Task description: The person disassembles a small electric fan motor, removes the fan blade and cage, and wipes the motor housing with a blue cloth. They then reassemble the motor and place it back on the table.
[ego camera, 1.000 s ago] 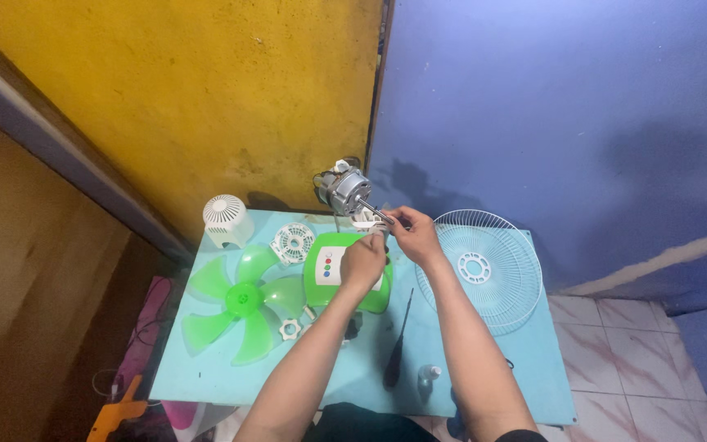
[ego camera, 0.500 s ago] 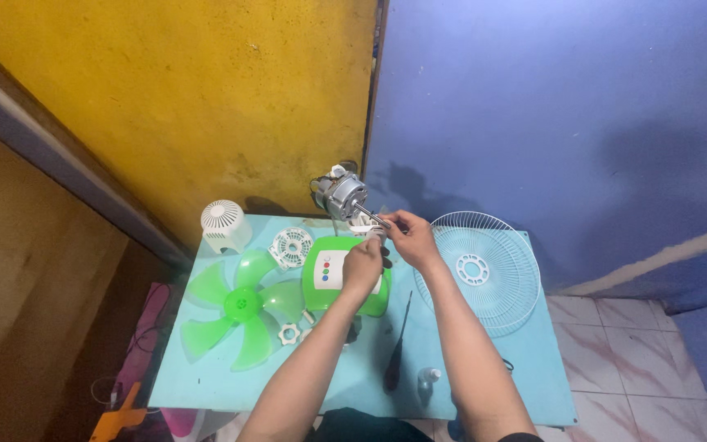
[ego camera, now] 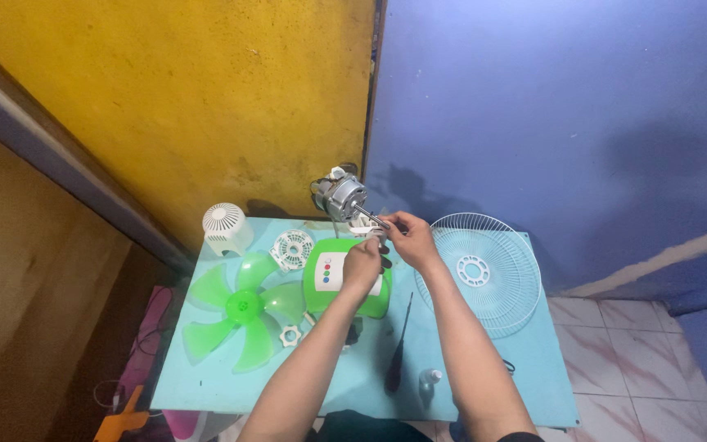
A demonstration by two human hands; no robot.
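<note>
While the green fan blade (ego camera: 239, 308), wire guard (ego camera: 478, 270) and white covers lie detached, both hands (ego camera: 386, 250) pinch a small part at the fan motor (ego camera: 342, 197), whose shaft remains exposed.

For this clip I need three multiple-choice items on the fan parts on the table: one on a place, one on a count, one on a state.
1. Where does the wire fan guard lie on the table?
A. right end
B. left end
C. under the green blade

2. How many blades has the green fan blade?
A. three
B. five
C. eight

3. How is the screwdriver?
A. in the left hand
B. in the right hand
C. lying unheld on the table

Answers:
1 A, it overhangs the table's right side, beside the right hand.
2 B, five lobes spread from the hub.
3 C, it lies between the forearms, while the left hand and right hand are up at the fan motor.
</note>
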